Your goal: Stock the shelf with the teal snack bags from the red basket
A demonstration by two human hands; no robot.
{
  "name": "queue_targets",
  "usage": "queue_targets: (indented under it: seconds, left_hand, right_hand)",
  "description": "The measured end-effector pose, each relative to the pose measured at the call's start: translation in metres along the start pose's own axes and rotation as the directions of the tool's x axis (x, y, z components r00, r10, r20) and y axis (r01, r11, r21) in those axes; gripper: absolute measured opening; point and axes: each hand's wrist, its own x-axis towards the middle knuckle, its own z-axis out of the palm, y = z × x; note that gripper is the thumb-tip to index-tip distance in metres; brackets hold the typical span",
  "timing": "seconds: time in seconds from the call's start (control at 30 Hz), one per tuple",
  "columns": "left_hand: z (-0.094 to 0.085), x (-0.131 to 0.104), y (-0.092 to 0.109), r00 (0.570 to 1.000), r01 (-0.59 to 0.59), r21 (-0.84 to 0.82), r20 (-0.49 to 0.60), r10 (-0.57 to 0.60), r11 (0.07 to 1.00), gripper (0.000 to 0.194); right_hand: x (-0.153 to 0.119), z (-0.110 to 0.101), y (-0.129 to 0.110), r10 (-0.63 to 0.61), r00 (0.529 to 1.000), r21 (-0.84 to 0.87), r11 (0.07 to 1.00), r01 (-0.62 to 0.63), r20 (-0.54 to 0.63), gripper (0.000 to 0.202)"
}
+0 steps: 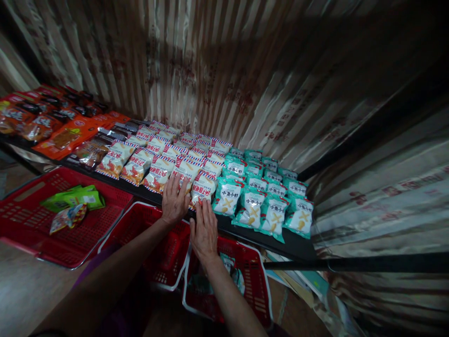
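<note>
Head view: left hand (175, 199) and right hand (205, 229) rest fingers extended, unclenched, on front white packets (203, 187) mid-shelf (296, 248) — white rows look mostly laid out, teal packets (252, 210) also in rows beside them; a few teal packs (240, 281) remain off it, in the red basket (268, 295) below — packets glossy, puffy, crimp-edged; basket rigid perforated plastic; curtain (210, 61) pleated, satiny

Shop — rowed snack packets (159, 171), baskets (112, 192)
</note>
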Motion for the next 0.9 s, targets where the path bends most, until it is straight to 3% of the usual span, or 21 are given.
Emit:
queue_targets:
  seconds: [0.4, 0.9]
  left_hand:
    - [-0.0002, -0.0017, 0.0045, 0.995, 0.024, -0.015, -0.092, -0.025, 1.0, 0.052]
    - [0.0009, -0.0049, 0.0016, 0.997, 0.062, -0.047, -0.04, -0.064, 0.997, 0.049]
  right_hand:
    - [0.0003, -0.0014, -0.001, 0.015, 1.0, 0.016, 1.0, -0.015, -0.004, 0.051]
    - [0.0021, -0.0036, -0.0032, 0.035, 0.999, 0.022, 0.999, -0.036, 0.025, 0.054]
